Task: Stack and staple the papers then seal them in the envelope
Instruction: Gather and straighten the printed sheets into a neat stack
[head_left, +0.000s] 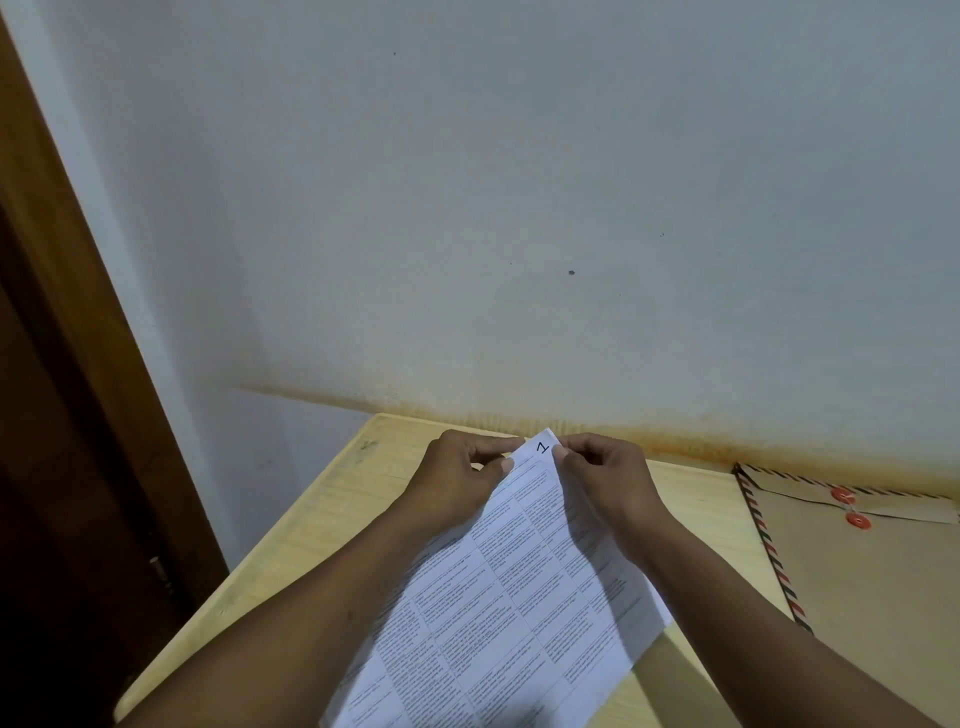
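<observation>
Both hands were at lower centre of frame, pinching the far corner of the papers (498, 587): left hand (462, 467) on its left edge, right hand (602, 473) on its right, fingers curled onto the sheet. Top page was marked "1". Papers lay on the table (322, 519). Envelope (872, 561) sat lower right, flap down, against the wall (519, 208).

A pale wooden table (291, 525) fills the near ground, its far edge running right up against a grey-white wall (519, 182). Along that join a yellow-brown stain (675, 431) streaks the wall, with a small dark speck (571, 272) higher up. On the left a brown wooden door frame (67, 291) slants down, with a metal hinge (161, 571) low on it.
</observation>
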